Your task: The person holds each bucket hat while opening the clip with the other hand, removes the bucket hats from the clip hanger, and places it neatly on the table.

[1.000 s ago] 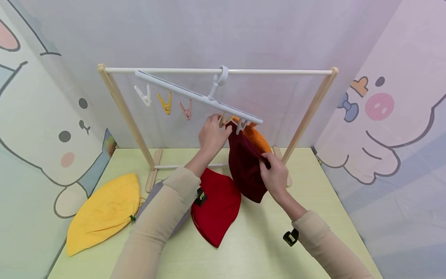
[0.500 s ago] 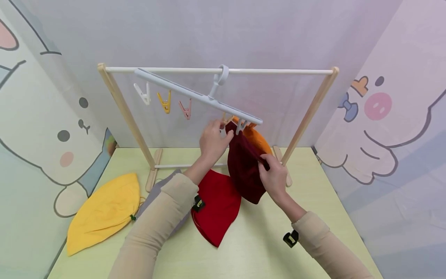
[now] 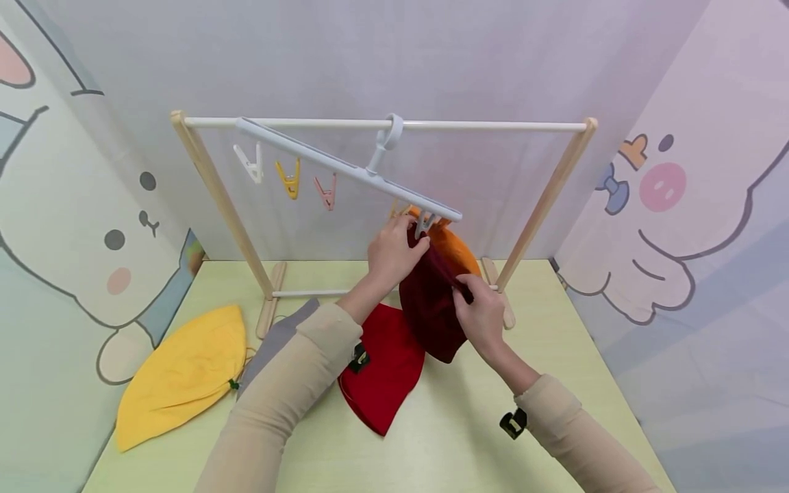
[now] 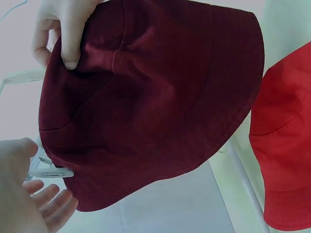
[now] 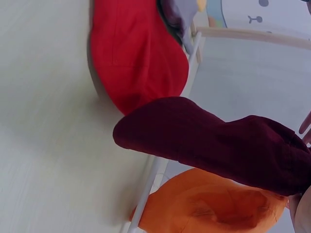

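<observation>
In the head view, a maroon bucket hat (image 3: 431,308) hangs below the right end of the pale blue hanger (image 3: 345,168). My right hand (image 3: 481,308) pinches its edge, thumb on one side and fingers on the other. My left hand (image 3: 394,252) is at the hat's upper left part. Seen from the left wrist, a grey clothespin (image 4: 51,173) lies over the hat's edge, between the thumb and the loosely spread fingers of that left hand (image 4: 24,189). Behind the maroon hat hangs an orange hat (image 5: 214,204), partly hidden.
White, yellow and pink clothespins (image 3: 324,192) hang along the hanger's left side. The hanger hooks over a white rod (image 3: 493,127) between wooden posts. On the table lie a red hat (image 3: 385,370), a yellow hat (image 3: 185,376) and a grey hat (image 3: 277,342) partly behind the left arm.
My left hand has moved right, from beside the tan clothespin to the grey one. My right hand has shifted slightly left with the maroon hat.
</observation>
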`<state>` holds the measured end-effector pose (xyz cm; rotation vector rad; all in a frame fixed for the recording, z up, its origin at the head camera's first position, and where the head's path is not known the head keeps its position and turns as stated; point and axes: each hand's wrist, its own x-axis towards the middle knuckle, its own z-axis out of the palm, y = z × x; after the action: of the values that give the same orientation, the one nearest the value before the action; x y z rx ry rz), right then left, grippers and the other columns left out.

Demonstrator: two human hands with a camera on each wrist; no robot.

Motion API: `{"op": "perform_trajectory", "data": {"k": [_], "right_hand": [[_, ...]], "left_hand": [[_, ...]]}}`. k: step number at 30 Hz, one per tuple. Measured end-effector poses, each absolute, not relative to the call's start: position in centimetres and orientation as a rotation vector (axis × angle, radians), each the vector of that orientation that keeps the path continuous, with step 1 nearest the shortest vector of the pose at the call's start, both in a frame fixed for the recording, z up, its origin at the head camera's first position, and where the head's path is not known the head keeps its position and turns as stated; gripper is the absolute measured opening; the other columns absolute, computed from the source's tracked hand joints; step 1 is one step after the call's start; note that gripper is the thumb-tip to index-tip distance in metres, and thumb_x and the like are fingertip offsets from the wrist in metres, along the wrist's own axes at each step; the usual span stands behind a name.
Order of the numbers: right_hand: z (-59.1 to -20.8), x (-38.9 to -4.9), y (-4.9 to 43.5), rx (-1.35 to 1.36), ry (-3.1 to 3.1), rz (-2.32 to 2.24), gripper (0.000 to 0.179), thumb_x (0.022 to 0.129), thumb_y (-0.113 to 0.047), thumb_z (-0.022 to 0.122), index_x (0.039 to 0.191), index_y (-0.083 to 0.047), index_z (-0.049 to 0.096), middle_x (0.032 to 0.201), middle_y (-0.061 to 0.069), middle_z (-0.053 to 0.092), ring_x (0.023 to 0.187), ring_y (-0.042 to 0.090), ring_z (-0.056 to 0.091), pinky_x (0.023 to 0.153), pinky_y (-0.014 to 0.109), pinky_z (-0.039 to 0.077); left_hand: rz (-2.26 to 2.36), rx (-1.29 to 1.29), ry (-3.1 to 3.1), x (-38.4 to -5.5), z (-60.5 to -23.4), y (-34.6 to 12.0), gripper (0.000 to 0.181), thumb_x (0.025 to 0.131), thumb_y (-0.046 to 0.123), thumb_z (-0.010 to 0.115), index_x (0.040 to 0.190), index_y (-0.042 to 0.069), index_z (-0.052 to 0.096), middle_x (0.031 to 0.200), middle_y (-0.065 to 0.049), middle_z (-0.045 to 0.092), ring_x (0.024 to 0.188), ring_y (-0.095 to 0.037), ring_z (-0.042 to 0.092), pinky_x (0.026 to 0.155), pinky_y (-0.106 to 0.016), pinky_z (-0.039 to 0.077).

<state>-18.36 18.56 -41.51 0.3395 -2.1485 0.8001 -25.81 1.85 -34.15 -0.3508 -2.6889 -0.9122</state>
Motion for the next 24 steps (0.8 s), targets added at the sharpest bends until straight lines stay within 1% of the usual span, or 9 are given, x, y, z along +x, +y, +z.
{"op": "perform_trajectory", "data": {"k": [4, 10, 13, 16, 24], "right_hand": [[-41.6, -18.2, 18.4, 0.348, -2.143, 0.818, 0.01, 0.078, -0.004, 0.066, 0.088, -0.003, 0.066, 0.083, 0.011, 0.067, 0.073, 0.023, 0.063, 0.066, 0.037, 0.05], [-41.6, -18.0, 18.2, 0.36, -2.122, 0.842, 0.011, 0.076, -0.002, 0.067, 0.087, -0.003, 0.065, 0.082, 0.01, 0.067, 0.072, 0.021, 0.061, 0.065, 0.036, 0.048], [-41.6, -17.8, 18.0, 0.363, -2.128, 0.844, 0.011, 0.076, -0.002, 0.067, 0.087, -0.004, 0.065, 0.08, 0.009, 0.066, 0.07, 0.02, 0.06, 0.063, 0.035, 0.048], [-41.5, -17.7, 17.9, 0.366, -2.141, 0.847, 0.01, 0.077, -0.003, 0.067, 0.087, -0.004, 0.065, 0.08, 0.009, 0.066, 0.07, 0.019, 0.06, 0.064, 0.035, 0.048], [-41.4, -17.3, 17.6, 0.392, -2.151, 0.858, 0.011, 0.077, -0.004, 0.067, 0.087, -0.005, 0.065, 0.081, 0.008, 0.066, 0.069, 0.018, 0.059, 0.064, 0.033, 0.049]], "left_hand": [[-0.899, -0.352, -2.704, -25.9, -34.0, 2.1, 0.046, 0.084, 0.043, 0.059, 0.121, 0.016, 0.054, 0.113, 0.0, 0.059, 0.092, -0.019, 0.059, 0.07, -0.036, 0.05], [-0.872, -0.344, -2.723, -26.0, -33.8, 2.6, 0.046, 0.084, 0.044, 0.059, 0.119, 0.015, 0.054, 0.102, 0.0, 0.06, 0.085, -0.018, 0.059, 0.067, -0.035, 0.05], [-0.857, -0.321, -2.747, -26.1, -33.5, 2.9, 0.044, 0.085, 0.045, 0.058, 0.117, 0.015, 0.054, 0.102, 0.0, 0.06, 0.086, -0.019, 0.06, 0.067, -0.036, 0.05], [-0.848, -0.299, -2.764, -26.3, -33.1, 3.2, 0.043, 0.085, 0.045, 0.058, 0.116, 0.016, 0.054, 0.106, 0.0, 0.059, 0.089, -0.019, 0.06, 0.067, -0.037, 0.05], [-0.776, -0.258, -2.773, -27.0, -32.6, 3.7, 0.035, 0.084, 0.045, 0.059, 0.102, 0.015, 0.059, 0.104, 0.001, 0.058, 0.088, -0.02, 0.06, 0.067, -0.036, 0.05]]}}
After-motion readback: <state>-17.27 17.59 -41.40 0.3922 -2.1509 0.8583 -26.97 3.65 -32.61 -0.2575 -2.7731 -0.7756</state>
